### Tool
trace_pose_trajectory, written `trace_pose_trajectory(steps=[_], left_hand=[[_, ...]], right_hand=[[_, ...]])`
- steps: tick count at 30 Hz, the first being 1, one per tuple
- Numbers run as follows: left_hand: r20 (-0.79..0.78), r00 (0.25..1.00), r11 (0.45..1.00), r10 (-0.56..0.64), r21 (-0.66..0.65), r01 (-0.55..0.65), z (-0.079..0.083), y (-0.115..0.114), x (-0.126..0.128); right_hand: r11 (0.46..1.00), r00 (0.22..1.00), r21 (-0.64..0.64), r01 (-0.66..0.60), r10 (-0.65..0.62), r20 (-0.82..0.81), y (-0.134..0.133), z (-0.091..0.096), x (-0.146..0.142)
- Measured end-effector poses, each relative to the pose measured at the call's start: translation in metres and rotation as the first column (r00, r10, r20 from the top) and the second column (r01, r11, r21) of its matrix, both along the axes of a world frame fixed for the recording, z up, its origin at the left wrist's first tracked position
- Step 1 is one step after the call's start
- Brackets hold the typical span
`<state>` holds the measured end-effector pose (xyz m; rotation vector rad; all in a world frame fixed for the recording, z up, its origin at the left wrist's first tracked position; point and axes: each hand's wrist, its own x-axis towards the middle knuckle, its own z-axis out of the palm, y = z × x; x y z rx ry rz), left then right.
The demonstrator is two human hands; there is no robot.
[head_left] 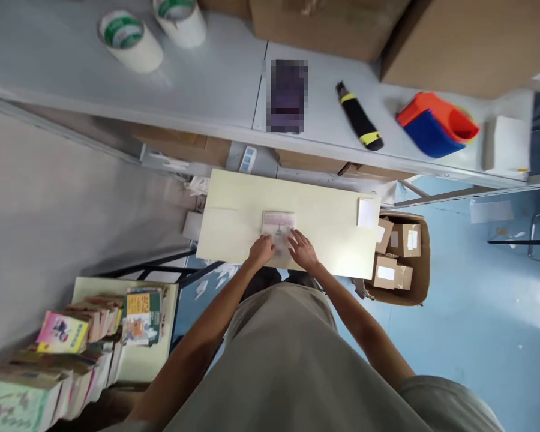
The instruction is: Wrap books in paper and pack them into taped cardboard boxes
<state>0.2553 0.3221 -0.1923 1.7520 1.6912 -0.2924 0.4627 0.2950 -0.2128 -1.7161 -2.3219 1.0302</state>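
A thin pale book or packet (278, 227) lies flat on the small cream table (324, 234) in front of me. My left hand (260, 251) rests on its near left edge, fingers curled against it. My right hand (302, 248) lies on its near right corner with fingers stretched out flat. Neither hand lifts it.
A white label stack (367, 212) sits at the table's right. A carton of small taped boxes (400, 258) stands on the floor to the right. Stacked books (72, 348) fill a low table at left. The grey shelf (207, 90) behind holds tape rolls (130, 39), a black-yellow knife (359, 116) and an orange-blue tool (436, 125).
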Motion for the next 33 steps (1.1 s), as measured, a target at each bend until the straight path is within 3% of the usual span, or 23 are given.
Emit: trace_pose_trajectory(steps=[2, 4, 7, 9, 11, 12, 14, 16, 18, 21, 23, 25, 29, 33], left_hand=[[0.092, 0.993, 0.990, -0.075, 0.127, 0.063, 0.014, 0.016, 0.007], [0.226, 0.958, 0.929, -0.178, 0.360, 0.087, 0.035, 0.038, 0.022], [0.355, 0.870, 0.761, -0.342, 0.648, 0.034, 0.083, 0.081, 0.058], [0.385, 0.814, 0.658, -0.434, 0.753, -0.005, 0.121, 0.117, 0.086], [0.400, 0.773, 0.579, -0.492, 0.814, -0.053, 0.156, 0.156, 0.112], [0.401, 0.757, 0.545, -0.516, 0.836, -0.071, 0.171, 0.174, 0.123], [0.405, 0.739, 0.507, -0.538, 0.856, -0.101, 0.193, 0.205, 0.141], [0.412, 0.738, 0.502, -0.535, 0.857, -0.114, 0.207, 0.223, 0.152], [0.415, 0.747, 0.511, -0.520, 0.852, -0.117, 0.214, 0.226, 0.156], [0.417, 0.759, 0.510, -0.499, 0.850, -0.132, 0.213, 0.207, 0.151], [0.415, 0.774, 0.516, -0.478, 0.846, -0.135, 0.204, 0.185, 0.140], [0.406, 0.813, 0.556, -0.418, 0.822, -0.125, 0.185, 0.158, 0.121], [0.346, 0.926, 0.737, -0.151, 0.664, -0.128, 0.122, 0.101, 0.064], [0.184, 0.972, 0.909, 0.148, 0.362, -0.207, 0.053, 0.047, 0.003]], right_hand=[[0.986, 0.996, 0.139, 0.088, -0.085, -0.023, 0.013, 0.019, 0.009], [0.927, 0.982, 0.324, 0.188, -0.173, -0.073, 0.036, 0.048, 0.023], [0.758, 0.945, 0.566, 0.325, -0.281, -0.167, 0.085, 0.107, 0.053], [0.637, 0.921, 0.670, 0.381, -0.324, -0.215, 0.125, 0.150, 0.073], [0.560, 0.907, 0.723, 0.405, -0.349, -0.237, 0.169, 0.189, 0.089], [0.546, 0.904, 0.733, 0.407, -0.357, -0.236, 0.190, 0.205, 0.095], [0.566, 0.904, 0.722, 0.399, -0.375, -0.205, 0.228, 0.229, 0.103], [0.619, 0.909, 0.687, 0.381, -0.385, -0.157, 0.255, 0.241, 0.106], [0.668, 0.910, 0.645, 0.371, -0.400, -0.108, 0.270, 0.242, 0.108], [0.710, 0.899, 0.591, 0.383, -0.434, -0.060, 0.272, 0.233, 0.108], [0.703, 0.891, 0.588, 0.401, -0.448, -0.072, 0.262, 0.223, 0.108], [0.671, 0.890, 0.616, 0.412, -0.441, -0.115, 0.245, 0.214, 0.108], [0.627, 0.887, 0.635, 0.451, -0.396, -0.240, 0.189, 0.198, 0.100], [0.664, 0.796, 0.452, 0.596, -0.411, -0.444, 0.118, 0.172, 0.081]])
